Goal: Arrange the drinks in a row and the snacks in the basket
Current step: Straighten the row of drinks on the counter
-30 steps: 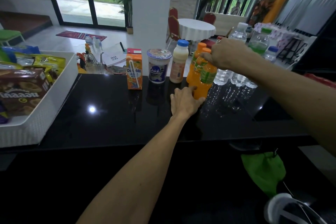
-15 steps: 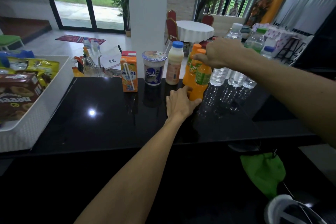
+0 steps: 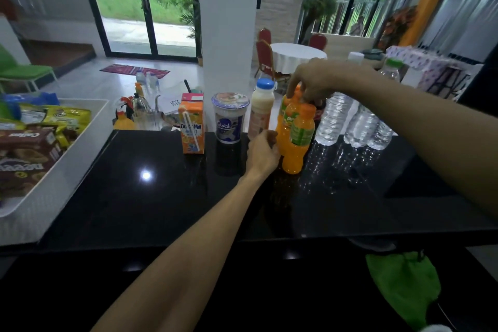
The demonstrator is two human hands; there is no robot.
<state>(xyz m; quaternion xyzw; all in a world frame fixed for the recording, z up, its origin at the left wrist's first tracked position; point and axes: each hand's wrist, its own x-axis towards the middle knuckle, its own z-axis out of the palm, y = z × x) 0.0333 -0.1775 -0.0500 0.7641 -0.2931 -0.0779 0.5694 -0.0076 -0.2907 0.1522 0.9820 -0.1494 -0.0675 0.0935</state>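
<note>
On the black counter (image 3: 161, 197) stand an orange juice carton (image 3: 192, 127), a white cup with a foil lid (image 3: 230, 117), a pale milk bottle with a blue cap (image 3: 261, 110), three orange juice bottles (image 3: 297, 140) bunched together, and several clear water bottles (image 3: 334, 116). My right hand (image 3: 318, 81) reaches over from the right and its fingers grip the tops of the rear orange bottles. My left hand (image 3: 262, 155) presses against the base of the orange bottles from the left. The white basket (image 3: 80, 153) at the left holds snack packs (image 3: 29, 148).
Beyond the counter's far edge are spray bottles (image 3: 126, 113) and papers on a lower surface, then a white pillar (image 3: 229, 21). A green cloth (image 3: 404, 283) lies below the counter at the lower right. The counter's near edge runs across the frame's middle.
The view has tilted and drifted slightly. My left hand has curled its fingers tighter against the orange bottles; my right hand stays on their tops.
</note>
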